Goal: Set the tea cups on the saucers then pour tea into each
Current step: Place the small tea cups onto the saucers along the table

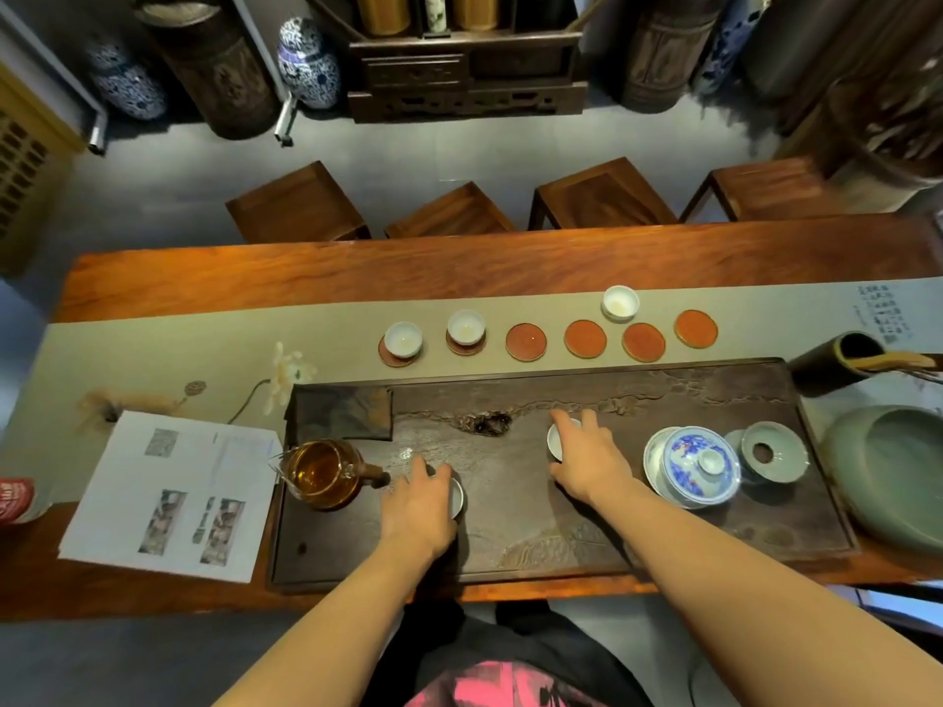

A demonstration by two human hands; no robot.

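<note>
Tea cups are in different places now. Two white cups (403, 339) (466, 327) already sit on the two left saucers, on the grey runner (204, 344) behind the far edge of the dark tea tray (714, 533). A third cup (620, 302) stands on the runner just beside the fifth saucer (643, 342), not on it. Four red saucers are bare, among them the third saucer (526, 341).

On the tray, the left hand (421, 507) covers a cup (457, 497) near the middle of the tray's near half; its fingers curl around the cup, but I cannot tell if the grip is already firm. The right hand (587, 461) lies over another cup (556, 441) near the tray's centre, with fingers spread on its rim; a firm hold is also not clear.

The glass pitcher (321, 474) with amber tea stands at the left end of the tray, just beside the left hand. I think the step in hand is to lift both cups and carry them to bare saucers.

Risks, as I judge: the left wrist may knock the pitcher handle when it rises, and tea may spill. The cups are small and smooth, so a weak pinch may let one slip. The right hand may also hit the blue-and-white lidded bowl (694, 464) near it.
</note>
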